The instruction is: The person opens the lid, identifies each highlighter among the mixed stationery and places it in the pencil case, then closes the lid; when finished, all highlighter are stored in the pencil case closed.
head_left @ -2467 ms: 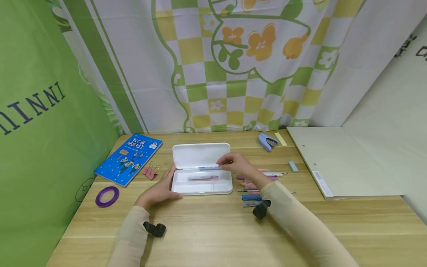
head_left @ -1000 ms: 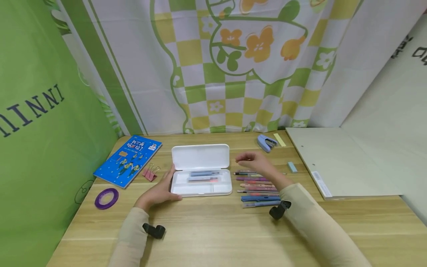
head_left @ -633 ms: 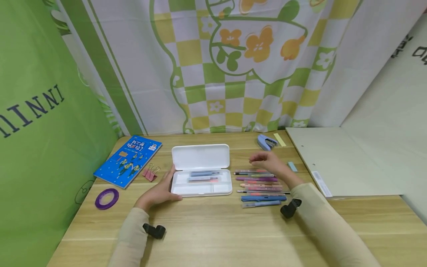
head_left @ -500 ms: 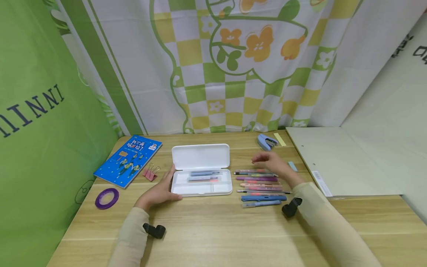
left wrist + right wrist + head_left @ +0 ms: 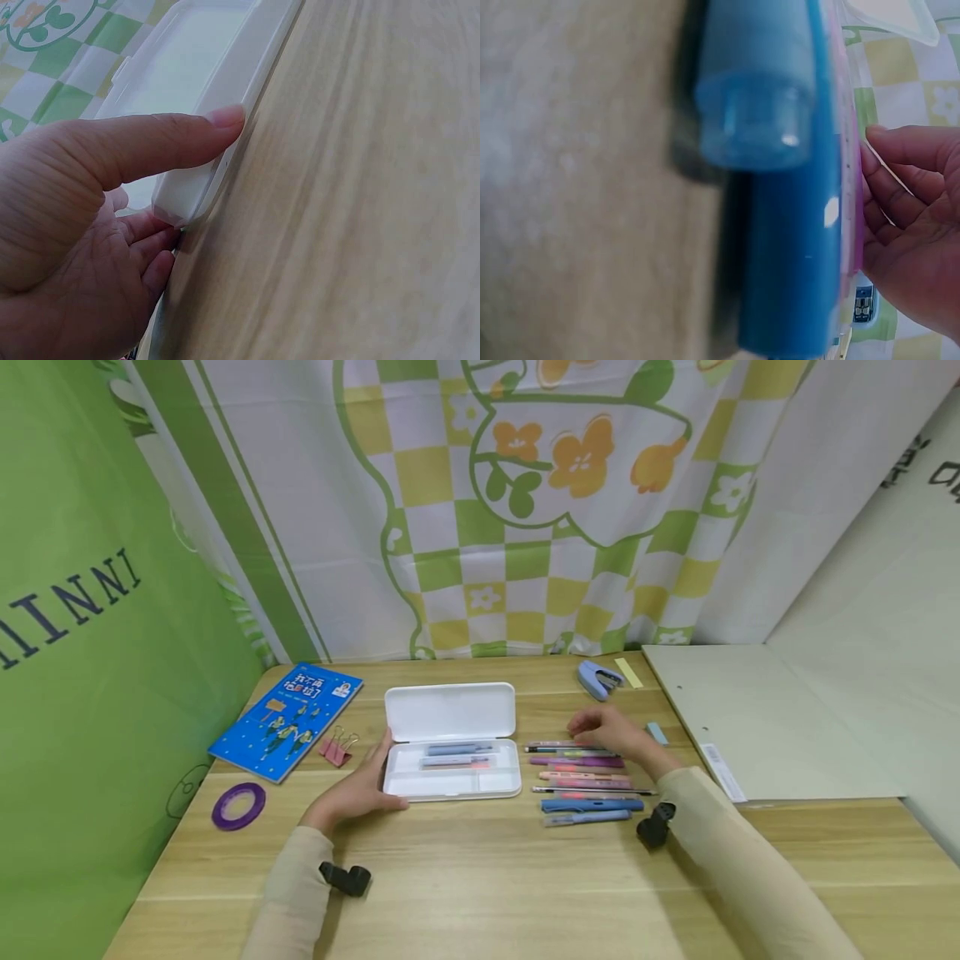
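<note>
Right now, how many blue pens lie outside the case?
2, right of the case: the dark pen, and the pale pen in front of it. The right hand partly covers the other pens, so another may be hidden.

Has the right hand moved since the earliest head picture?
Yes: the right hand has moved rightward, from over the white pencil case to the pens.

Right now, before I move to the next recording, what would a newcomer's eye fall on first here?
Probably the open white pencil case near the middle of the table, its left end held by the left hand. Next, the row of colourful pens to its right, with the right hand at the row's far side. The bright blue book on the table's left also stands out.
</note>
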Demonstrator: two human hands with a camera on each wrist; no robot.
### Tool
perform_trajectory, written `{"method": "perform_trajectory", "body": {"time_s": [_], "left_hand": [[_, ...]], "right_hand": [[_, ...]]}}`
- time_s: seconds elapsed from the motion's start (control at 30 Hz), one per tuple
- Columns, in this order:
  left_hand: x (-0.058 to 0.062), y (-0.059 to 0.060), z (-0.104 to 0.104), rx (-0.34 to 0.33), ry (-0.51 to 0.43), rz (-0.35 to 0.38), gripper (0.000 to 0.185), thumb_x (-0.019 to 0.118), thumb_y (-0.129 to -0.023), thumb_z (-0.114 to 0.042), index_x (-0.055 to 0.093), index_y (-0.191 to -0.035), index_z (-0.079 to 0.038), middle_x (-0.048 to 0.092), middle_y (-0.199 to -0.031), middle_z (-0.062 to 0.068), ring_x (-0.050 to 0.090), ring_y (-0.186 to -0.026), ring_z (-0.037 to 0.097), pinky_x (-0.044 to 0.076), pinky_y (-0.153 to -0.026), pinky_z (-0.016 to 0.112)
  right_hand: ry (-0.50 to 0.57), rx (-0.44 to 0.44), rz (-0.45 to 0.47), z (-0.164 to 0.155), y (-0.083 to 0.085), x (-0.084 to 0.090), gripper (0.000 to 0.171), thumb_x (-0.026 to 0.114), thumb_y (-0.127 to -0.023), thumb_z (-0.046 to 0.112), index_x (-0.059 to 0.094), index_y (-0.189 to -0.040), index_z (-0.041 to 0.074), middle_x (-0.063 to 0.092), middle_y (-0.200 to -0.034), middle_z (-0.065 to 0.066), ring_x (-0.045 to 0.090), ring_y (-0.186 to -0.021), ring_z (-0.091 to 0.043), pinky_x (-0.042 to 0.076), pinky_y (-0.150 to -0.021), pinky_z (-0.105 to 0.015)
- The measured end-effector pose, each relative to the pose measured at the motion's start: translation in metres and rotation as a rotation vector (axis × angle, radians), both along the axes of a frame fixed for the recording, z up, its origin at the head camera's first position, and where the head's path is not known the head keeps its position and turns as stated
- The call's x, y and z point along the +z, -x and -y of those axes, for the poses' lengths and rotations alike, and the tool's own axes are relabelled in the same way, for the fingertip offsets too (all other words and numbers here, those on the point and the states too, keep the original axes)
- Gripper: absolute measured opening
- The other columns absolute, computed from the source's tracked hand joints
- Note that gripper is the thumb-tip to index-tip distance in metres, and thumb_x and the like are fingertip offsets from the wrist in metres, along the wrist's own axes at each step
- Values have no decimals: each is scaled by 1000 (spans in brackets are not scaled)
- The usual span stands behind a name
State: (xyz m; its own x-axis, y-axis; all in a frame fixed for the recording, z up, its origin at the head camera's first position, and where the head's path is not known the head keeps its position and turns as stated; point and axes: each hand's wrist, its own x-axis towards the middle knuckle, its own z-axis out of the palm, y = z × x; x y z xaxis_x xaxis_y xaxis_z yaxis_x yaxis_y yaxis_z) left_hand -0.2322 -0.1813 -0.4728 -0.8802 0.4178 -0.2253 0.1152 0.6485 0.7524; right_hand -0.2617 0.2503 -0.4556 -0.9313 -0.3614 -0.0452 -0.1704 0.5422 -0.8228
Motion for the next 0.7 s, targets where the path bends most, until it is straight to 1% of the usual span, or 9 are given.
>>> {"method": "perform_trajectory", "body": {"time_s": [0.1,0.17,0.2,0.23,0.27,0.4,0.47,0.7], "left_hand": [[-1,0,0,-1,-4,-7,124,80,-74,-35,-16,-150,-16,-7,-156,20,5,-141,41,12,-112,56],[-1,0,1,-1,-5,-7,124,80,-74,-35,-17,-150,-16,-7,-156,20,5,-142,40,12,-112,56],[-1,0,1,0,-5,-8,124,80,-74,-35,-17,-150,-16,-7,-156,20,4,-142,40,12,-112,56],[-1,0,0,-1,-5,-8,124,80,-74,-35,-17,-150,-16,-7,-156,20,4,-142,41,12,-112,56],[0,0,0,0,-4,-7,124,80,-74,-35,-17,-150,-17,-7,-156,20,4,-142,41,12,-112,56],[1,-1,0,1,-3,-7,124,80,-75,-34,-17,-150,-17,-8,-156,20,3,-142,41,12,-111,57],[1,-1,0,1,-3,-8,124,80,-75,-33,-17,-150,-16,-7,-156,20,4,-142,41,12,-112,56],[1,-1,0,-4,1,-14,123,80,-76,-31,-17,-150,-15,-7,-156,21,4,-142,41,11,-112,56]], "right_hand": [[-11,20,-17,1,1,-1,21,63,-86,-1,64,-105,-10,66,-100,-22,61,-93,-29,50,-77,-32],[-17,26,-13,2,1,-1,20,62,-86,-1,64,-104,-10,66,-99,-21,61,-92,-29,50,-78,-34],[-14,35,-18,2,1,-2,20,62,-86,-1,64,-104,-9,66,-98,-21,61,-91,-28,50,-78,-34],[-18,33,-25,2,1,-2,18,63,-86,1,65,-102,-7,67,-96,-17,61,-89,-23,50,-76,-31],[-20,31,-21,2,1,-3,18,63,-86,1,66,-102,-7,67,-95,-17,61,-89,-23,50,-77,-31],[-44,8,-13,3,3,-5,17,64,-85,1,66,-100,-6,67,-93,-14,60,-86,-18,48,-75,-29],[-59,-10,13,4,4,-5,18,63,-86,-1,66,-102,-7,67,-96,-16,59,-88,-22,47,-76,-31],[-67,-50,21,6,2,-2,16,62,-86,0,66,-100,-7,67,-93,-15,58,-85,-21,46,-73,-30]]}}
